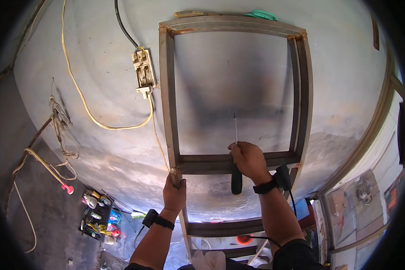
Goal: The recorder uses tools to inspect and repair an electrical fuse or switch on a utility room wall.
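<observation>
A brown metal ladder frame (166,90) stands against the grey wall in front of me. My right hand (249,159) is closed around a screwdriver (235,130) beside the frame's middle crossbar. Its thin shaft points up and its dark handle hangs below my fingers; the tip appears apart from any screw. Lower left, my left hand (174,193) grips the ladder's side rail, just under the crossbar joint. A thin cord reaches the rail at that joint. Left of the frame, an open switch box (144,69) with bare metal parts is fixed to the wall.
Above the box runs a black cable (125,24); a cream cable (83,105) loops out below it. On the ladder's top lie teal handles (262,15) and a brown-handled tool (195,14). Lower left, a rack (96,218) holds several bottles. A tied cord bundle (60,114) hangs on the left.
</observation>
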Demonstrator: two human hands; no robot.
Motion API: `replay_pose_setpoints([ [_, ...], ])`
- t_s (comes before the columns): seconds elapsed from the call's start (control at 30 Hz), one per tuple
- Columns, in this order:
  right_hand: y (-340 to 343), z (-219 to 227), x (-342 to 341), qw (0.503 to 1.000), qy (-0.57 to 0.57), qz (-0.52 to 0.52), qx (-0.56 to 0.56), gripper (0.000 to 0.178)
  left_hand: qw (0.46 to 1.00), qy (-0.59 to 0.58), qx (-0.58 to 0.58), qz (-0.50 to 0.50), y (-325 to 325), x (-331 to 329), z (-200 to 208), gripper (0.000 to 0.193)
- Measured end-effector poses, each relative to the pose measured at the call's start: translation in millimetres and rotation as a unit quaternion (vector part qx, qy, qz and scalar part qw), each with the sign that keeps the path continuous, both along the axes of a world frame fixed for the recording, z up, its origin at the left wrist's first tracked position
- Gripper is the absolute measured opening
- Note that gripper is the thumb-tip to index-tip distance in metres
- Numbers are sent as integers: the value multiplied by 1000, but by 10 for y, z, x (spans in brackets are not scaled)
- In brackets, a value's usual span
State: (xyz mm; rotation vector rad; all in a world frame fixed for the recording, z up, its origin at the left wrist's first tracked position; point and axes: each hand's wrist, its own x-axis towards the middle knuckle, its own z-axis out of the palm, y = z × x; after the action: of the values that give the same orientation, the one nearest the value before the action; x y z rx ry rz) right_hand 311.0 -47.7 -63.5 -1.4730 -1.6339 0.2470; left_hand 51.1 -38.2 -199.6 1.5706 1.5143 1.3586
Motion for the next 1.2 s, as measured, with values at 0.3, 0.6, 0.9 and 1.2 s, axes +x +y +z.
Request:
replay_pose_setpoints([
  [0.3, 4, 38, -19, 999, 0, -10, -31, 44, 1000, 22, 10, 9, 28, -11, -25, 49],
  [0.6, 16, 12, -16, 999, 4, -17, -35, 43, 1000, 16, 12, 1, 34, -34, -47, 53],
  [0.9, 13, 31, -28, 996, 52, -11, -73, 41, 998, 18, 53, -11, 11, -26, -21, 54],
  [1.2, -31, 115, 24, 965, 247, 40, -73, 41, 996, 11, 78, -36, -2, 4, 44, 55],
])
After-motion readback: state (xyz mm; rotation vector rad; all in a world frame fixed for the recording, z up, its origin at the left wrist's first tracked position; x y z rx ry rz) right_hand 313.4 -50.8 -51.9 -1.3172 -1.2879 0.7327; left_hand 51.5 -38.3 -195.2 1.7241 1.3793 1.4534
